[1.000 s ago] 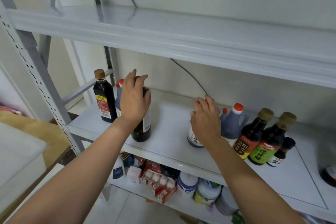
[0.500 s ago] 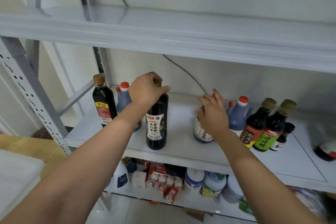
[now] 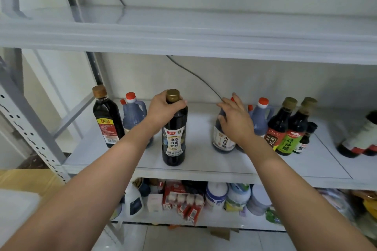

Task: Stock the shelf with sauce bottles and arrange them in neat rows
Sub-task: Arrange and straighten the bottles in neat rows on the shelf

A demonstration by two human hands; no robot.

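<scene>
Both hands on bottles at the middle shelf [image 3: 204, 166]

Left hand [image 3: 163, 109] grips the upright gold-capped bottle [image 3: 174, 140] by its neck; right hand [image 3: 236, 120] wraps a dark jug [image 3: 222, 141].

Glossy dark bottle [image 3: 175, 128], paper label, on matt painted-metal shelf [image 3: 204, 171].

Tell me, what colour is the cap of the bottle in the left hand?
Gold, seen in the head view: the cap tops the dark bottle.

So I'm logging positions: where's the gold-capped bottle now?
Head view, left of centre: gold-capped bottle upright near the shelf front, left hand gripping its neck.
</scene>
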